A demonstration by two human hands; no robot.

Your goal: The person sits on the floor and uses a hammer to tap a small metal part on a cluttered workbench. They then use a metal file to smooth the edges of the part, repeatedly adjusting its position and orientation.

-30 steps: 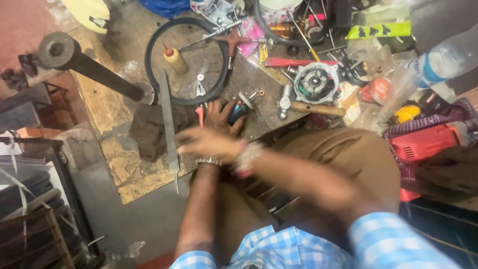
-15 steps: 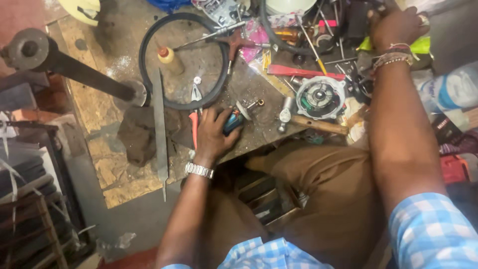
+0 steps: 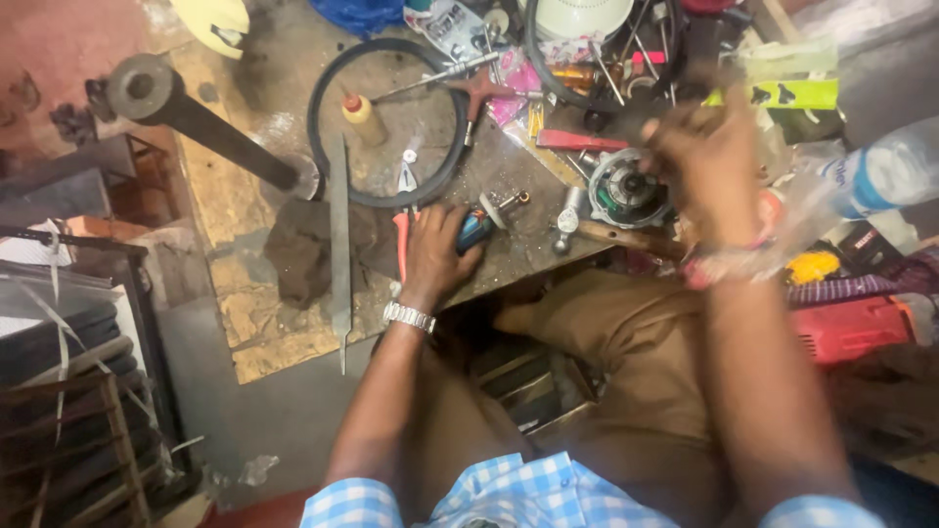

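My left hand (image 3: 433,256) lies on the workbench (image 3: 245,225), fingers closed over a small blue tool part (image 3: 476,231); a metal watch sits on that wrist. Red-handled pliers (image 3: 400,244) lie just left of it. My right hand (image 3: 712,156) is blurred in the air above the bench's right side, right beside a round grey motor housing (image 3: 624,191). Whether the right hand holds anything cannot be made out. A hammer with a wooden handle (image 3: 611,233) lies below the housing.
A black rubber ring (image 3: 323,147) circles a small red-capped bottle (image 3: 360,115). A long flat file (image 3: 338,244) and a dark rag (image 3: 298,249) lie at the left, a thick metal post (image 3: 201,122) beyond. Clutter of tools fills the back; a plastic bottle (image 3: 885,174) and a red power tool (image 3: 851,328) sit right.
My right hand left the spot beside my left hand, reached to the far back right, and has now come back down near the motor housing. The left hand stayed on the blue part.
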